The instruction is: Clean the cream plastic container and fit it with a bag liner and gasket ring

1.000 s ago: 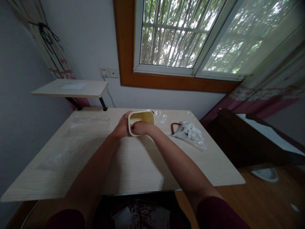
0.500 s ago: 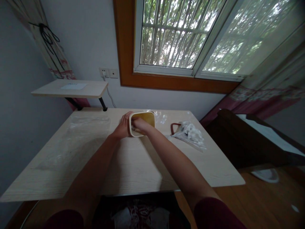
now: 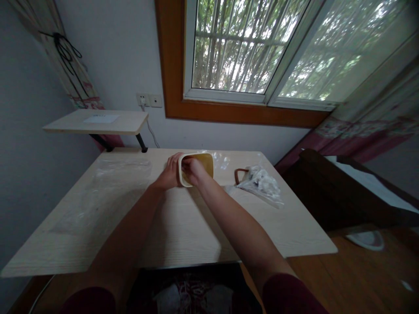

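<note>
A rounded-rectangular bin (image 3: 207, 163) with a cream rim and a yellowish inside lies tipped on the table, its mouth toward me. Wrapped around its left outer side is my left hand (image 3: 172, 172), closed on it. My right hand (image 3: 194, 170) reaches into the mouth, near the inner left wall. Its fingers look bent together; their tips and anything between them are hidden.
Clear plastic sheeting (image 3: 108, 192) lies flat on the left of the pale table (image 3: 196, 231). To the right sits a clear bag of white bits (image 3: 262, 183) beside a brown handle-like loop (image 3: 240, 175). A small raised shelf (image 3: 124, 122) stands at the back left.
My right hand has shifted slightly up inside the bin, and more of its back shows. The bin has moved a touch to the right; my left hand keeps its hold.
</note>
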Demonstrator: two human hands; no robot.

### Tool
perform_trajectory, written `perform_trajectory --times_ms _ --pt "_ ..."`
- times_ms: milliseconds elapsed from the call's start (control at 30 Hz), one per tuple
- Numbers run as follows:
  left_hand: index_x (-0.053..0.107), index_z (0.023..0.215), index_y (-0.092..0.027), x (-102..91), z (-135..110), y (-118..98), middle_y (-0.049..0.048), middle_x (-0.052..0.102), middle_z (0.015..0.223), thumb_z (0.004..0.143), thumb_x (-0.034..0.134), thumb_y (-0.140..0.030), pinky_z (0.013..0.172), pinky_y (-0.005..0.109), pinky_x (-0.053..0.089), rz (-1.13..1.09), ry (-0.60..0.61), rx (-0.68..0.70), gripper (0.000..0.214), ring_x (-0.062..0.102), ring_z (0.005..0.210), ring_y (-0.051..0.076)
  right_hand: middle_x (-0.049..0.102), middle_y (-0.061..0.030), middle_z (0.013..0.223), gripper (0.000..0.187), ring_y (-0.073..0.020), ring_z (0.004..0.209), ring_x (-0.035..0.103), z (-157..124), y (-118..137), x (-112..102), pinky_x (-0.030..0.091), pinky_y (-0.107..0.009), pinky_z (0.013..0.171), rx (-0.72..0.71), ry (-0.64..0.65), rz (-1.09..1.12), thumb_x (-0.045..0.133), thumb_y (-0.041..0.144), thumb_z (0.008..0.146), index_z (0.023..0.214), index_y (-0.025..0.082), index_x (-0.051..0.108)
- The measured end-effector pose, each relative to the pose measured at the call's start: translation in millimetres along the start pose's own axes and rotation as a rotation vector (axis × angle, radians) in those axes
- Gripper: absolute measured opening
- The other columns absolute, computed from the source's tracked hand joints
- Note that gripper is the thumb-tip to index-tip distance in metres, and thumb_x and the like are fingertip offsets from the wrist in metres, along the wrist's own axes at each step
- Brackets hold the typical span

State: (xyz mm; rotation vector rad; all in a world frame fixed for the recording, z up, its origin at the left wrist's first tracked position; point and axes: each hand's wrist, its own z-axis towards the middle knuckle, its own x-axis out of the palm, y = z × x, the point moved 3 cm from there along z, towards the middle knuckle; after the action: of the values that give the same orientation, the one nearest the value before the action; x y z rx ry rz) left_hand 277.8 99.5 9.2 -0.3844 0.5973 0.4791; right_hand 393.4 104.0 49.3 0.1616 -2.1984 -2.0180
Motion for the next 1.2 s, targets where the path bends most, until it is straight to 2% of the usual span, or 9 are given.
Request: perform_trajectory --times_ms 133,233,333,400,567,733,933,1033,1200 --pt "0.019 0.152 -0.012 -3.2 2 -3 0.0266 0.04 0.147 0.079 0.074 -0.04 0.111 0.063 0.043 0.003 -0.009 0.015 0.095 0.043 0.137 0.045 0.065 -0.0039 0.077 0.014 -0.0179 0.081 0.068 -12 8 -6 0.058 -0.029 0.085 0.011 -0.045 0.183 0.049 0.014 0.075 0.086 0.021 0.051" --pt "0.02 0.151 -0.009 -3.3 1 -2 0.0275 0.039 0.147 0.076 0.077 -0.045 0.112 0.062 0.042 0.008 -0.01 0.01 0.1 0.043 0.136 0.048 0.068 -0.0054 0.084 0.014 -0.0177 0.089 0.069 -24 16 -10 0.058 -0.028 0.089 0.012 -0.022 0.321 0.053 0.014 0.074 0.086 0.022 0.054" --pt "0.018 0.152 -0.012 0.1 -1 4 0.0257 0.038 0.148 0.072 0.079 -0.05 0.112 0.064 0.04 0.015 0.001 0.006 0.108 0.042 0.136 0.048 0.071 -0.0071 0.091 0.019 -0.018 0.097 0.069 -34 23 -13 0.057 -0.029 0.094 0.046 0.036 0.508 0.056 0.011 0.074 0.09 0.021 0.057" --pt "0.018 0.153 -0.016 2.7 -3 8 0.0236 0.038 0.149 0.07 0.08 -0.054 0.112 0.065 0.04 0.012 0.003 -0.005 0.111 0.042 0.137 0.047 0.073 -0.0083 0.096 0.022 -0.0183 0.102 0.07 -40 26 -15 0.057 -0.031 0.096 0.072 0.061 0.557 0.056 0.01 0.075 0.094 0.02 0.058" --pt "0.021 0.155 -0.02 4.0 -4 10 0.0221 0.041 0.147 0.065 0.083 -0.057 0.112 0.065 0.04 -0.008 -0.013 -0.01 0.115 0.042 0.139 0.045 0.075 -0.0101 0.103 0.026 -0.0181 0.105 0.071 -51 31 -22 0.057 -0.03 0.098 0.095 0.087 0.559 0.054 0.008 0.077 0.1 0.017 0.062" --pt "0.018 0.156 -0.02 0.7 -3 5 0.024 0.04 0.147 0.062 0.086 -0.055 0.111 0.064 0.041 -0.005 -0.022 -0.004 0.121 0.043 0.138 0.044 0.074 -0.0083 0.111 0.035 -0.0153 0.106 0.07 -62 37 -26 0.054 -0.024 0.099 0.084 0.205 0.528 0.054 0.004 0.076 0.108 0.014 0.064" --pt "0.022 0.154 -0.018 1.3 -1 3 0.0241 0.041 0.146 0.06 0.087 -0.055 0.111 0.065 0.041 -0.044 -0.022 0.004 0.12 0.043 0.137 0.046 0.072 -0.0031 0.097 0.024 -0.0125 0.089 0.069 -62 37 -28 0.056 -0.022 0.089 0.08 0.193 0.479 0.062 0.008 0.077 0.099 0.017 0.066" --pt "0.02 0.154 -0.019 0.5 0 1 0.0241 0.041 0.145 0.061 0.087 -0.055 0.11 0.066 0.043 -0.039 -0.019 -0.004 0.12 0.044 0.137 0.046 0.071 -0.0012 0.09 0.022 -0.0116 0.082 0.067 -59 34 -27 0.056 -0.022 0.084 0.067 0.149 0.477 0.064 0.009 0.076 0.096 0.017 0.067" --pt "0.02 0.154 -0.02 -2.3 0 -2 0.0233 0.041 0.146 0.066 0.085 -0.052 0.109 0.064 0.045 -0.055 0.001 -0.041 0.114 0.044 0.137 0.044 0.071 -0.0015 0.09 0.022 -0.0112 0.081 0.066 -57 29 -23 0.055 -0.023 0.085 0.06 0.152 0.455 0.07 0.012 0.075 0.096 0.016 0.07"
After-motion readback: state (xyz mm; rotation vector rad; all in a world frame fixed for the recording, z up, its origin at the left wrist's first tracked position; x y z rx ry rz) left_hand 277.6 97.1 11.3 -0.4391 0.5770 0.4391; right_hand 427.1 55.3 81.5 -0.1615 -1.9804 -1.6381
